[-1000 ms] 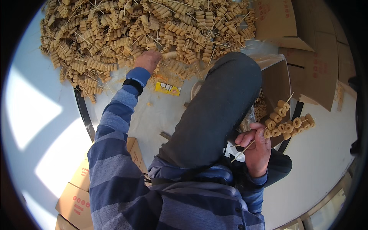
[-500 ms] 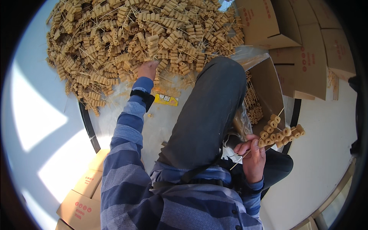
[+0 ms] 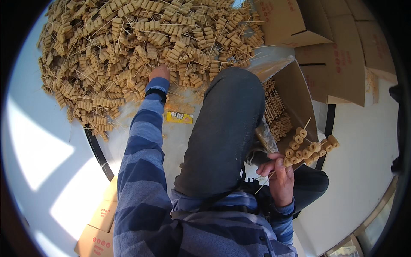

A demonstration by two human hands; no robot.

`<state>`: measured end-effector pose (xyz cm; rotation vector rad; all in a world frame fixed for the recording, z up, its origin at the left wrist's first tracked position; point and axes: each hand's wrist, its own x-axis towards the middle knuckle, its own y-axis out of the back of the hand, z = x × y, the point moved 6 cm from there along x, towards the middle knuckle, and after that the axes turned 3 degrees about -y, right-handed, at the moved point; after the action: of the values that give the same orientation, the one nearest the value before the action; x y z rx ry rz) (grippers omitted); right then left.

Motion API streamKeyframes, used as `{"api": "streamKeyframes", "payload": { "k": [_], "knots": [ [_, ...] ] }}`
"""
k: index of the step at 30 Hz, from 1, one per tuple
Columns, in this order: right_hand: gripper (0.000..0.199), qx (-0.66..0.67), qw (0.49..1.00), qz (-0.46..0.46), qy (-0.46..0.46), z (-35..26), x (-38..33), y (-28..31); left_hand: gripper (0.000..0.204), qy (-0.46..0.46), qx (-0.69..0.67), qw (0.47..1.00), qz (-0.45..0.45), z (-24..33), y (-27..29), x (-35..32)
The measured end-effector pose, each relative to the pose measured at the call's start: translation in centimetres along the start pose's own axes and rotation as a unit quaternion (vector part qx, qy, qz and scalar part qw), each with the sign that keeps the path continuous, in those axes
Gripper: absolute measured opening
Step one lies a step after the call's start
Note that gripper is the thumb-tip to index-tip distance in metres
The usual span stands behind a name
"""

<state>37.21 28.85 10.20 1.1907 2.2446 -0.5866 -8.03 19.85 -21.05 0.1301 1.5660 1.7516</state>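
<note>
The left hand reaches flat into the big heap of tan ring-shaped pieces threaded on thin sticks, grip hidden, while the right hand clutches several skewers fanned over the open brown cardboard box, handy for dropping in.

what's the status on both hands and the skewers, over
Left hand reaching into skewer pile. Right hand shut on skewers beside open box. Raised knee between the arms.

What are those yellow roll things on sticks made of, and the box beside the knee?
The rolls look like dry, matte, tan food rings, perhaps bean curd, threaded on thin, pale sticks, probably bamboo. The open box looks like plain brown cardboard with folded flaps.
</note>
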Motion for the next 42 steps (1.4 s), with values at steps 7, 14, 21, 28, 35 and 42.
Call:
{"api": "streamKeyframes", "payload": {
  "k": [7, 14, 21, 28, 35, 42],
  "knots": [
    [0.035, 0.006, 1.0, -0.006, 0.009, -0.5, -0.2, 0.2, 0.032, -0.096, -0.021, 0.995, 0.036, 0.2, 1.4, -1.1],
    [0.036, 0.06, 0.998, -0.025, 0.021, -1.3, -0.9, -1.0, 0.032, -0.112, -0.531, 0.829, -0.134, 6.6, 13.7, -11.5],
    [0.044, 0.079, 0.99, -0.11, 0.048, -2.6, -1.7, -5.0, 0.026, -0.153, -0.637, 0.713, -0.251, 20.0, 18.5, -30.0],
    [0.046, 0.045, 0.982, -0.172, 0.058, -2.6, -5.5, -3.8, 0.034, -0.196, -0.545, 0.736, -0.35, 26.2, 15.2, -38.6],
    [0.042, 0.118, 0.97, -0.212, 0.02, -1.7, -6.9, -2.4, 0.037, -0.237, -0.401, 0.758, -0.456, 27.7, 14.6, -40.6],
    [0.037, 0.138, 0.973, -0.149, 0.106, -1.8, -7.2, -1.1, 0.031, -0.299, -0.249, 0.799, -0.458, 26.9, 15.6, -41.5]
  ]
}}
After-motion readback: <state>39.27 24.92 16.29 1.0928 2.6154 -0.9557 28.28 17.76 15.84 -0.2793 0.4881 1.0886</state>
